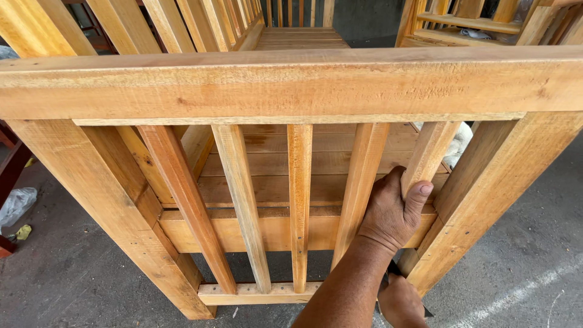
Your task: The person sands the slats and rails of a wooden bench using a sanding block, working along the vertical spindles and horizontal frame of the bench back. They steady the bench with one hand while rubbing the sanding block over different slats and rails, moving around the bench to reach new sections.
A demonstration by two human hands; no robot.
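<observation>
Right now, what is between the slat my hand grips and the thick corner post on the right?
In the head view, nothing solid: an open gap separates that slat from the corner post, with something whitish showing through it.

Bare left hand (392, 212) and forearm, no sleeve, glove, ring or watch visible; right hand (401, 300) likewise bare, mostly cropped

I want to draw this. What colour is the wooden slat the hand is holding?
The slat gripped by the left hand is light yellowish-brown bare wood, best seen in the head view.
</observation>
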